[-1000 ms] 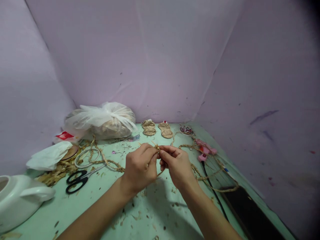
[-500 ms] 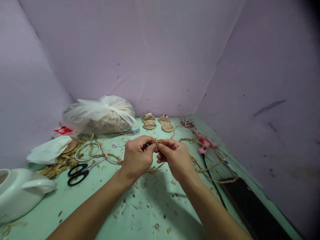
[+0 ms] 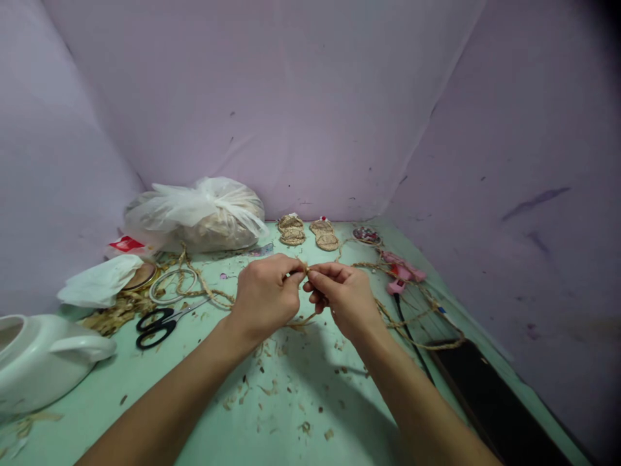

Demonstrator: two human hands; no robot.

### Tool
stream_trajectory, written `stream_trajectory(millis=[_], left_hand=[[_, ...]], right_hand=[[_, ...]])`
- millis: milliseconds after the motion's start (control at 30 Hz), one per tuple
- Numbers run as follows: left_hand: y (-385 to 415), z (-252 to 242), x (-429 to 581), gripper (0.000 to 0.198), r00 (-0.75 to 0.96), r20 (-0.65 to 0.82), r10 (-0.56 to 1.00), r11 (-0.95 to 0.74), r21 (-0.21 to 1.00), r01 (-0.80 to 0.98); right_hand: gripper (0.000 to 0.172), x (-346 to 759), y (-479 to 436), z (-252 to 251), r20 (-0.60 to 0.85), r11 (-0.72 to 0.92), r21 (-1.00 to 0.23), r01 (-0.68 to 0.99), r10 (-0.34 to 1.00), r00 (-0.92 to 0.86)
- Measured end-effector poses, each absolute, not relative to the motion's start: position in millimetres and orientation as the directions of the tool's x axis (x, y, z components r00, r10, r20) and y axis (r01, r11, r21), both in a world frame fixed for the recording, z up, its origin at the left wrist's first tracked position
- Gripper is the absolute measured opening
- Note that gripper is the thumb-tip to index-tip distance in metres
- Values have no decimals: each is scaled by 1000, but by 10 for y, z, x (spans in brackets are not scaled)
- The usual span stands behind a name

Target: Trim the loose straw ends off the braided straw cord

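Observation:
Both hands meet above the middle of the table. My left hand point(image 3: 266, 288) is closed, thumb and forefinger pinching one side of a small piece of braided straw cord point(image 3: 307, 272). My right hand point(image 3: 342, 294) pinches the same piece from the other side, its lower fingers curled. Most of the piece is hidden by the fingers. Straw rope point(image 3: 407, 321) runs out past the right hand, and another braided length point(image 3: 220, 298) lies left of the left hand. Behind the hands sit two small woven sandals, the left sandal point(image 3: 292, 230) and the right sandal point(image 3: 324, 234).
Black-handled scissors point(image 3: 156, 328) lie at left, near a white ring point(image 3: 160, 294) and dry straw point(image 3: 116, 310). A white pot point(image 3: 43, 362) stands front left, a tied plastic bag point(image 3: 204, 220) behind. A pink glue gun point(image 3: 400, 275), bead dish point(image 3: 366, 235) and dark slab point(image 3: 495, 401) are at right.
The view has shifted slightly. My fingertips remain together on the cord, with the left hand turned a little more knuckles-up and the fingers repositioned slightly.

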State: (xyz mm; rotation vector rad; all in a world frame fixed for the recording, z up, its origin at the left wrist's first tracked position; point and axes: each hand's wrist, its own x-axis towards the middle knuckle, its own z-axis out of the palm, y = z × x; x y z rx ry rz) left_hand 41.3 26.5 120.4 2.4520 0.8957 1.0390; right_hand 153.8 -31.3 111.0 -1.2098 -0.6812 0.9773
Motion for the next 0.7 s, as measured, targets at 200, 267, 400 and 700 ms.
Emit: stream_trajectory(millis=[200,267,400,700], left_hand=[[253,1204,398,11,487,556,674,-735,433,523],[245,1205,400,11,481,566,670,-738,434,517],[212,1217,411,13,486,643,592,-803,419,424],[271,1235,413,14,532,600,597,-790,555,260]], right_hand=[[13,1519,-330,1113,-52,39,-976,-212,913,405],[14,1519,-332,1114,-50,41,-977,-211,913,406],[13,1538,-322,1127,-82,39,-962,-271,903,422],[13,1549,-343,1178,-130,2,-943,-333,918,375]])
